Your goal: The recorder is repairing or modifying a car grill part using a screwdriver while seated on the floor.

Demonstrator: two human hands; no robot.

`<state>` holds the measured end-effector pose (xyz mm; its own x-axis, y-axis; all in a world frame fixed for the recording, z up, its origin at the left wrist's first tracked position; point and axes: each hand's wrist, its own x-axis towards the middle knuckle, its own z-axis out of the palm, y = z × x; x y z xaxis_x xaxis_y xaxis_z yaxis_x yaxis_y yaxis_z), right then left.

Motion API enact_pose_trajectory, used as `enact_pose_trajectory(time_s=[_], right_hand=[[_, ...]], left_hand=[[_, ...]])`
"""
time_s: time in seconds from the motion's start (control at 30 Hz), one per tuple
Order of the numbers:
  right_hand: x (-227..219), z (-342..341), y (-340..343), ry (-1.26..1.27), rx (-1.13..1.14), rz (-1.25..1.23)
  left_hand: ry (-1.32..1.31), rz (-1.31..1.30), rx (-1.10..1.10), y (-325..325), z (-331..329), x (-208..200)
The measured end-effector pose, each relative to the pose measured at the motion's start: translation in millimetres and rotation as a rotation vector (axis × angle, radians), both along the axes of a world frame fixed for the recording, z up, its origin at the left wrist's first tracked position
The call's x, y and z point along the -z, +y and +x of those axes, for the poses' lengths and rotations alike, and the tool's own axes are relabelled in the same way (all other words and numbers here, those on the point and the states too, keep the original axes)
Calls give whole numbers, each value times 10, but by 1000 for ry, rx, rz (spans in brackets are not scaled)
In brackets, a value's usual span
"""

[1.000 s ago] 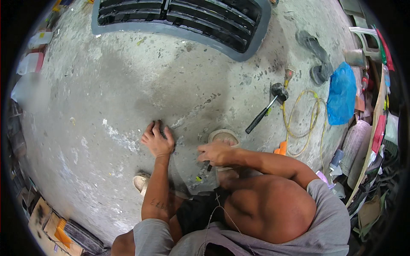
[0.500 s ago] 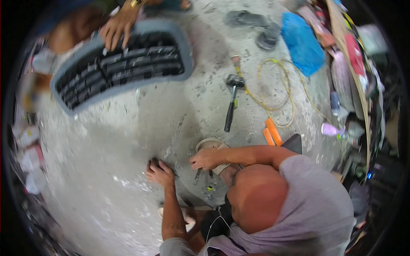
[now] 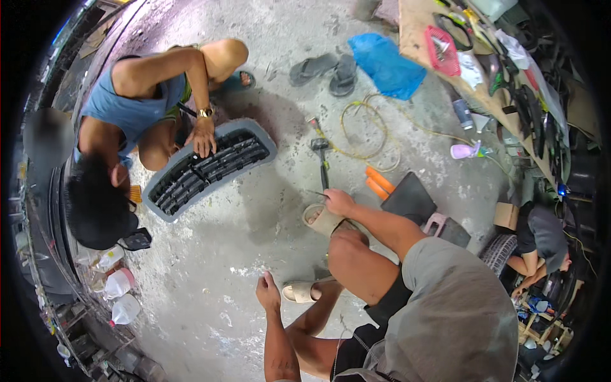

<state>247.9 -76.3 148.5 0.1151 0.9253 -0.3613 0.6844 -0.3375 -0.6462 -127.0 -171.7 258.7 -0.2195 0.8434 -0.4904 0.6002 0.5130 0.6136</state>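
Note:
My right hand (image 3: 340,202) is closed around a thin dark rod (image 3: 316,193), whose end sticks out to the left above my sandalled foot. Its exact kind I cannot make out. Lower down, my left hand (image 3: 268,293) is curled with the thumb on top, and whatever it may hold is hidden. Just beyond the right hand lies a hammer (image 3: 322,156) with a dark head and black handle. At the upper left, a co-worker's hand (image 3: 203,136) rests on a black slatted grille (image 3: 210,170) with a grey rim.
Orange-handled tools (image 3: 380,183) and a dark flat panel (image 3: 409,198) lie right of my arm. A yellow hose (image 3: 363,153), grey slippers (image 3: 314,69) and a blue plastic bag (image 3: 387,63) are farther off. Plastic jugs (image 3: 119,283) line the left. Another person (image 3: 541,239) crouches at far right.
My left hand has lifted from a dark thing on the floor. My right hand has moved up and right with the rod. My view has shifted, bringing more of the co-worker into sight.

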Motion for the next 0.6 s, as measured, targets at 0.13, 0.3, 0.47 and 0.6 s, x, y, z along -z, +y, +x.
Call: enact_pose_trajectory(time_s=[0.13,0.3,0.47,0.6], right_hand=[[-1341,-362,-80,38,-148,-91],[-2998,-737,-793,-62,-843,138],[-4846,-847,-821,146,-357,-202],[-6900,960,-65,121,-204,293]], left_hand=[[-403,-363,-93,-280,-179,-578],[-879,-199,-52,152,1246,-2653],[-1023,-212,-131,367,1554,-3249],[-782,-5,186,747,1643,-3550]])
